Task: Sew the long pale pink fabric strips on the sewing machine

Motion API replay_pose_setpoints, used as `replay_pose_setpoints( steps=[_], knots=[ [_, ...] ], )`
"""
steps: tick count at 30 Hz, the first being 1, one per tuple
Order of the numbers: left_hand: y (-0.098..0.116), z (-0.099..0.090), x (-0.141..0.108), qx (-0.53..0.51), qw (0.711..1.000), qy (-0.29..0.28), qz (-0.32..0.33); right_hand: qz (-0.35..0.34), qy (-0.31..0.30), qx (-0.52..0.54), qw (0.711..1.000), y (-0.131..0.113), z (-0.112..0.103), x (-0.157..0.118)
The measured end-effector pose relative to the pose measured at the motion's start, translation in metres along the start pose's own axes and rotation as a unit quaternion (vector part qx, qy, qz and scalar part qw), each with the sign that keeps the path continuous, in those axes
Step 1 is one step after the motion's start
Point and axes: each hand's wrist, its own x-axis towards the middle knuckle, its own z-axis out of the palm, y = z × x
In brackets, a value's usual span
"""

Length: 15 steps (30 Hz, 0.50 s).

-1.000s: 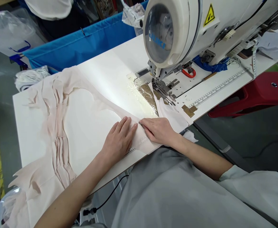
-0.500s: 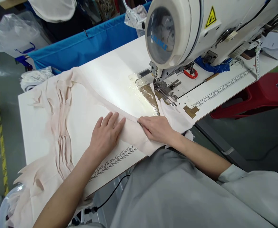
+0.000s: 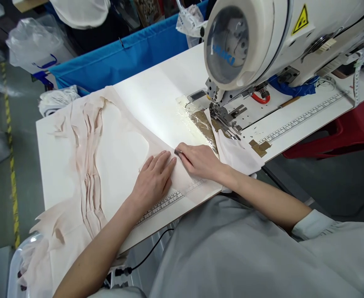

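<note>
Pale pink cloth [image 3: 183, 174] is spread on a white table [image 3: 166, 82] near a sewing machine [image 3: 247, 37], pressed down by the left hand [image 3: 153, 178], its fingers laid flat and slightly apart; a small dark tool [image 3: 177, 152] is pinched in the narrowed fingers of the right hand [image 3: 200, 160] at the cloth's far edge, its exact kind too hidden to be told; the edge is apparently being worked, and a taut, steady hold seems called for next.
</note>
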Motion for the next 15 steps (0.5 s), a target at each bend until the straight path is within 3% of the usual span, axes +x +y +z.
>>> replay_pose_setpoints(
  steps=[15],
  knots=[
    [0.001,0.001,0.002,0.023,1.0,0.013,0.009,-0.025,-0.006,-0.009,1.0,-0.007,0.005,0.014]
  ],
)
